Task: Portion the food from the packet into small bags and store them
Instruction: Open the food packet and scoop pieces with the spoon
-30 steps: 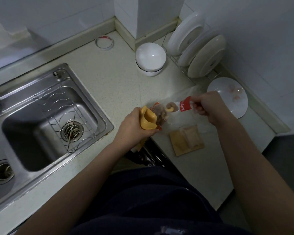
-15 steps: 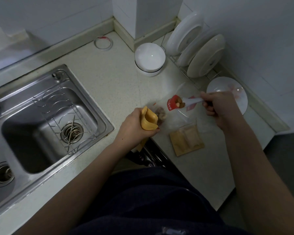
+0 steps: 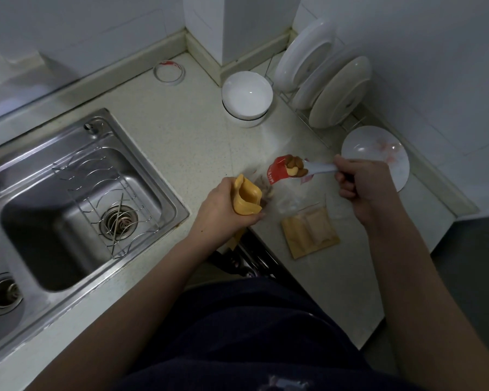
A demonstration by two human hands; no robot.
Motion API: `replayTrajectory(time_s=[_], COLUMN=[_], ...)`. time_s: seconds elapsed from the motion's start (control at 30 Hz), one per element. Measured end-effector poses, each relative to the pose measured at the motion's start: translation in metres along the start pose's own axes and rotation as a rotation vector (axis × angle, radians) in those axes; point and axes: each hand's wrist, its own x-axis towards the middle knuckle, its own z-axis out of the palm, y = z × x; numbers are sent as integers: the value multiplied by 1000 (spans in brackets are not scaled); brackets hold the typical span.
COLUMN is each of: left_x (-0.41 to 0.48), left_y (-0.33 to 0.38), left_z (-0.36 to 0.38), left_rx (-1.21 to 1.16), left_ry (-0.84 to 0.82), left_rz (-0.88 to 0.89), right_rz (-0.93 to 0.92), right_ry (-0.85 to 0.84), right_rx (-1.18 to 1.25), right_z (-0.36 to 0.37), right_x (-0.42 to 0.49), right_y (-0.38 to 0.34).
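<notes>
My left hand grips a small yellow bag, held upright with its mouth open. My right hand holds a pale spoon by the handle. Its bowl carries mixed nuts, cashews and almonds among them. The spoon hovers over a clear packet with red print lying on the counter between my hands, with more nuts visible inside near the yellow bag. A filled brown small bag lies flat on the counter just below my right hand.
A steel double sink with a wire rack fills the left. An upturned white bowl stands at the back. White plates lean in a dish rack. A white plate lies behind my right hand. A tape roll sits by the wall.
My right hand drew the spoon up out of the clear packet with a load of nuts and shifted it left toward the yellow bag. My left hand stayed put.
</notes>
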Motion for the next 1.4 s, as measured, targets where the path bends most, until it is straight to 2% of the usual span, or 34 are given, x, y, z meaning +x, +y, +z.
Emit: replayTrajectory(time_s=[0.33, 0.73, 1.0, 1.23, 1.4], left_x=[-3, -7, -8, -4, -4], left_y=[0, 7, 10, 11, 13], left_z=[0, 1, 1, 1, 3], left_rx=[-12, -53, -37, 162, 199], left_ry=[-20, -3, 61, 169, 181], left_rz=[11, 30, 87, 192, 199], right_rz=[-50, -99, -167, -389, -726], right_ry=[125, -54, -90, -81, -116], right_rx=[111, 43, -164, -462, -751], right_z=[8, 10, 22, 31, 40], right_x=[-22, -44, -60, -69, -79], right_y=[5, 1, -1, -3, -7])
